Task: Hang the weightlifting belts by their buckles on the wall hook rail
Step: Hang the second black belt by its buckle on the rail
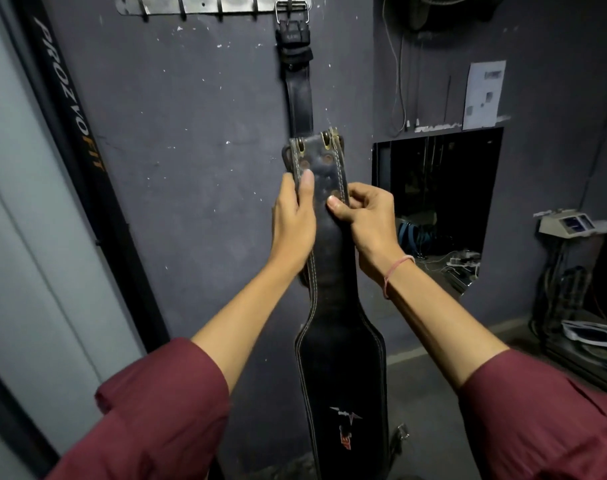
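A black leather weightlifting belt (342, 368) with pale stitching hangs upright in front of me. My left hand (293, 225) grips its narrow upper strap from the left, and my right hand (368, 220) pinches the same strap from the right. The strap's folded top end (317, 150) shows brass eyelets. High on the wall runs a metal hook rail (212, 4). A second black belt (297, 88) hangs from the rail's right end by its buckle (291, 12), directly behind the held belt.
The dark grey wall (198, 140) has a rectangular opening (437, 199) at right with cables inside. A black upright post (77, 133) with lettering stands at left. Equipment and wires (572, 271) crowd the right corner. Several rail hooks to the left are bare.
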The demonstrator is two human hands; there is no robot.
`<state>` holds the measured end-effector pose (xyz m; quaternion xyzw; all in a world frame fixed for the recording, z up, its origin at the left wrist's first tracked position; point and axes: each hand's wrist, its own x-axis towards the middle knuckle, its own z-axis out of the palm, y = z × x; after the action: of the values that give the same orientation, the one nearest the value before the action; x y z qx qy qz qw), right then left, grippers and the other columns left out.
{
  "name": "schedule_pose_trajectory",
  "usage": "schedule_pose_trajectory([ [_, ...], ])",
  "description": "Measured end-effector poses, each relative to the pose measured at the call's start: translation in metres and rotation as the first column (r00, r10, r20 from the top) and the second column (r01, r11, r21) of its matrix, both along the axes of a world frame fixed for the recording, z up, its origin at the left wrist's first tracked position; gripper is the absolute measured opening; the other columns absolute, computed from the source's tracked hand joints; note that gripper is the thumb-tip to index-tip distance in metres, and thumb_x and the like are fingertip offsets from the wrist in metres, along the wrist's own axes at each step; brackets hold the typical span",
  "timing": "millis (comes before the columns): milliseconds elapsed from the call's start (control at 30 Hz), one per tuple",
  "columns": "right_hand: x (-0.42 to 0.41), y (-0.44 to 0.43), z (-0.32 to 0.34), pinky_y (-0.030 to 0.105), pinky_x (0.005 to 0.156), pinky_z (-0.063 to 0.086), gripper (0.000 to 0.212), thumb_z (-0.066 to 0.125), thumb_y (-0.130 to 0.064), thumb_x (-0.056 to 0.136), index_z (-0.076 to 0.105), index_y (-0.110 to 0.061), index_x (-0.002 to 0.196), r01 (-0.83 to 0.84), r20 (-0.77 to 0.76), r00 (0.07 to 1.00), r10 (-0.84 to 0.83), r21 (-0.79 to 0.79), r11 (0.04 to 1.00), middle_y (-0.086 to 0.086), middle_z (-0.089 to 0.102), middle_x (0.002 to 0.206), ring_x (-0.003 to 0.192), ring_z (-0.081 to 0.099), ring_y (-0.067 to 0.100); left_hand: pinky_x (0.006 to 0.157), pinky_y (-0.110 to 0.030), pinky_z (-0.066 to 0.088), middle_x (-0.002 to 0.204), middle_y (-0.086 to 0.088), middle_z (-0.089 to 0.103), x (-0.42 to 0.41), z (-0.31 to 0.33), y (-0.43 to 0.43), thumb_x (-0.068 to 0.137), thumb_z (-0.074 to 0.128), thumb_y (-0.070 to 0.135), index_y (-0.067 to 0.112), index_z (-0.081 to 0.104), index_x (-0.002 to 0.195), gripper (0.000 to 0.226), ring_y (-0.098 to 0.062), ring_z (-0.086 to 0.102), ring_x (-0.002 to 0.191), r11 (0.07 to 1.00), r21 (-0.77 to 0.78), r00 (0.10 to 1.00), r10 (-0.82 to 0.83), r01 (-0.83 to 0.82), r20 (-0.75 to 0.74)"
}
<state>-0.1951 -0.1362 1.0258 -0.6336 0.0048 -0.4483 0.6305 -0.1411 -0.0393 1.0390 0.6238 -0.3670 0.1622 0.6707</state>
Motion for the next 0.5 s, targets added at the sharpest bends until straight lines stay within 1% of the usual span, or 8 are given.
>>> schedule_pose_trajectory([
  [67,-0.004,0.002,-0.007,0.044,0.082,0.057,0.007,0.066,0.002,0.088,0.069,0.006,0.093,-0.033,-0.038,0.999,0.032,-0.036,0.999,0.022,0.073,0.091,0.083,0.067,0.023,0.089,-0.04,0.053,0.094,-0.012,0.07,0.006,0.01,-0.003,0.1,0.044,0.052,0.004,0.061,0.102,0.051,-0.02,0.067,0.09,0.997,-0.075,0.995,-0.043,0.036,-0.086],
  [100,-0.004,0.002,-0.012,0.047,0.086,0.056,0.008,0.066,0.002,0.088,0.068,0.007,0.095,-0.05,-0.056,0.997,0.048,-0.042,0.998,0.023,0.073,0.091,0.085,0.067,0.024,0.089,-0.048,0.053,0.095,-0.018,0.07,0.009,0.013,-0.005,0.093,0.044,0.064,0.004,0.063,0.102,0.064,-0.029,0.067,0.09,0.993,-0.108,0.988,-0.062,0.047,-0.14],
  [133,-0.006,0.002,-0.015,0.05,0.088,0.055,0.008,0.065,0.003,0.089,0.067,0.008,0.095,-0.067,-0.072,0.995,0.063,-0.05,0.997,0.021,0.072,0.089,0.085,0.066,0.024,0.086,-0.053,0.054,0.092,-0.021,0.069,0.01,0.014,-0.007,0.084,0.044,0.073,0.004,0.065,0.101,0.075,-0.031,0.066,0.086,0.99,-0.135,0.977,-0.076,0.05,-0.199],
  [200,-0.007,0.002,-0.022,0.058,0.09,0.053,0.008,0.065,0.002,0.089,0.064,0.008,0.095,-0.099,-0.117,0.989,0.091,-0.068,0.993,0.017,0.068,0.085,0.084,0.064,0.027,0.077,-0.053,0.053,0.082,-0.017,0.064,0.013,0.012,-0.011,0.074,0.043,0.081,0.004,0.065,0.096,0.083,-0.025,0.061,0.079,0.987,-0.16,0.951,-0.067,0.019,-0.3],
  [300,-0.006,0.003,-0.027,0.063,0.091,0.052,0.013,0.065,-0.01,0.089,0.061,0.0,0.097,-0.128,-0.178,0.978,0.106,-0.117,0.985,0.022,0.065,0.088,0.085,0.062,0.028,0.071,-0.044,0.048,0.081,-0.009,0.055,0.013,0.005,-0.01,0.079,0.044,0.073,0.012,0.058,0.085,0.063,-0.022,0.054,0.076,0.979,-0.202,0.941,-0.067,-0.002,-0.332],
  [400,-0.006,0.007,-0.017,0.053,0.09,0.052,0.026,0.06,-0.038,0.091,0.06,-0.014,0.101,-0.097,-0.195,0.979,0.053,-0.224,0.97,0.009,0.067,0.091,0.086,0.06,0.018,0.082,-0.046,0.052,0.087,-0.01,0.063,0.007,0.0,-0.01,0.1,0.046,0.044,0.016,0.06,0.088,0.034,-0.023,0.061,0.085,0.973,-0.227,0.947,-0.11,0.04,-0.303],
  [433,-0.005,0.008,-0.013,0.049,0.088,0.052,0.029,0.055,-0.043,0.095,0.058,-0.015,0.102,-0.083,-0.195,0.98,0.036,-0.239,0.968,0.003,0.066,0.092,0.087,0.059,0.015,0.087,-0.045,0.053,0.091,-0.01,0.068,0.006,-0.003,-0.01,0.104,0.044,0.035,0.015,0.063,0.091,0.03,-0.024,0.064,0.089,0.972,-0.227,0.945,-0.126,0.057,-0.301],
  [500,-0.001,0.008,-0.004,0.047,0.087,0.052,0.035,0.048,-0.042,0.101,0.053,-0.008,0.101,-0.041,-0.187,0.982,-0.002,-0.228,0.973,0.006,0.066,0.095,0.086,0.062,0.021,0.092,-0.046,0.054,0.099,-0.014,0.072,0.004,-0.01,-0.011,0.106,0.042,0.027,0.01,0.066,0.1,0.03,-0.025,0.068,0.094,0.97,-0.225,0.936,-0.163,0.093,-0.313],
])
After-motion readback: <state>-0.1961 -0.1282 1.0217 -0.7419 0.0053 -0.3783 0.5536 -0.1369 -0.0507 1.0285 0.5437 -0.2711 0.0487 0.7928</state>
